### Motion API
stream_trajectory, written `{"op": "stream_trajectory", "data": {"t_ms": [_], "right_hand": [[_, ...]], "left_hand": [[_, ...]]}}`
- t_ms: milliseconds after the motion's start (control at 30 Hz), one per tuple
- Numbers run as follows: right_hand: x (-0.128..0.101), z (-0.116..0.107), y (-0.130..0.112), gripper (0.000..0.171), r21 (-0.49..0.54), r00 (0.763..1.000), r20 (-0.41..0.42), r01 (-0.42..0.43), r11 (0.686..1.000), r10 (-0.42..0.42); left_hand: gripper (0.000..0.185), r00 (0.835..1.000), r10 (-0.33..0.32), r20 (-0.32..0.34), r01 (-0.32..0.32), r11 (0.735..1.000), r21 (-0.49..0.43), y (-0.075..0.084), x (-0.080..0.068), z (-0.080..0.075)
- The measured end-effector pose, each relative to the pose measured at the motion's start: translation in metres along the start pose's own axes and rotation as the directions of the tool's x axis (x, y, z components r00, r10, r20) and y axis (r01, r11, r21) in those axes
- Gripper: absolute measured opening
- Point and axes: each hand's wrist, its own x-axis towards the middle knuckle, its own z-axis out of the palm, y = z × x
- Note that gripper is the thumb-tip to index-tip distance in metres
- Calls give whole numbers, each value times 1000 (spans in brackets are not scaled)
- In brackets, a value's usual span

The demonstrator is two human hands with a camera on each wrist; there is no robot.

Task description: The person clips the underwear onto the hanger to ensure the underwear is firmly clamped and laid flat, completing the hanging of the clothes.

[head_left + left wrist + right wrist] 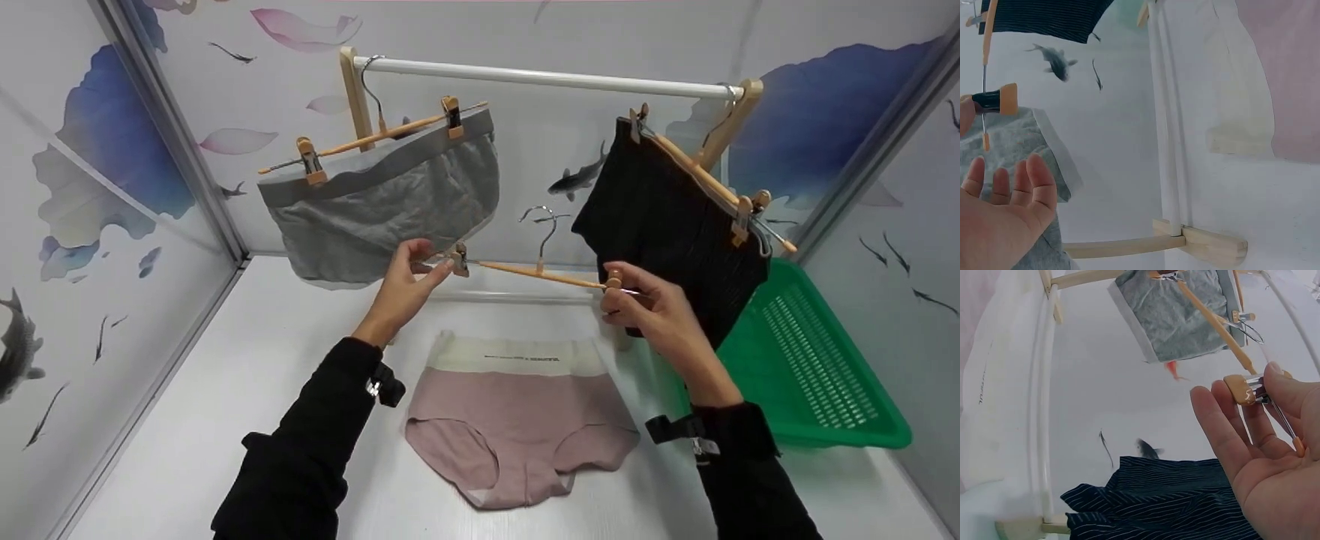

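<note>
1. Nearest the camera, two black sleeves (300, 457) run up from the bottom edge of the head view; the elbows and everything behind them are cut off.
2. Between the forearms a pink pair of briefs (517, 424) lies flat on the white table (187, 420), its cream waistband toward the far side; the print on the band is too small to read.
3. Above it the person holds an empty clip hanger (536, 271) level in the air, with its metal hook pointing up.
4. The left hand (405, 289) pinches the hanger's left clip (458, 259) between thumb and fingertips. In the left wrist view the other fingers are spread and the thumb is cut off at the frame edge.
5. The right hand (660, 315) pinches the right clip (1241, 388) between thumb and index finger, palm open behind it. In the head view the fingers hide most of that clip.
6. To the right a green basket (817, 375) stands on the table, partly covered by hanging cloth.
7. Farther back, a grey pair of briefs (390, 202) hangs clipped on a tilted hanger on the left.
8. A black striped garment (667, 217) hangs on the right; its shape is hard to make out.
9. Both hang from a white rail (547, 76) on wooden posts, before a wall painted with fish.
</note>
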Motion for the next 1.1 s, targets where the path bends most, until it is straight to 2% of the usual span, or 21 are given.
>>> {"op": "stream_trajectory", "data": {"t_ms": [100,233,333,567,833,1000,1100], "right_hand": [[2,-2,9,48,7,999,31,-21,1000,21],[5,-1,22,47,43,996,56,-66,997,64],[8,1,32,49,40,993,43,-115,993,113],[21,13,61,52,-6,972,-3,-235,972,235],[31,27,92,50,15,923,-7,-383,923,384],[29,31,105,50,-22,910,-5,-415,910,415],[29,33,109,52,-51,904,20,-425,904,427]], "left_hand": [[67,998,-26,63,28,999,-30,-6,-1,-2],[52,984,-35,174,40,999,-26,-14,-1,-3],[43,978,-39,203,38,999,7,-20,-3,-1],[35,981,-109,163,110,994,6,-43,-7,7],[31,974,-203,97,203,979,9,-70,-7,24],[29,970,-238,56,234,970,68,-77,-6,32],[31,973,-227,34,220,965,145,-83,-6,33]]}}
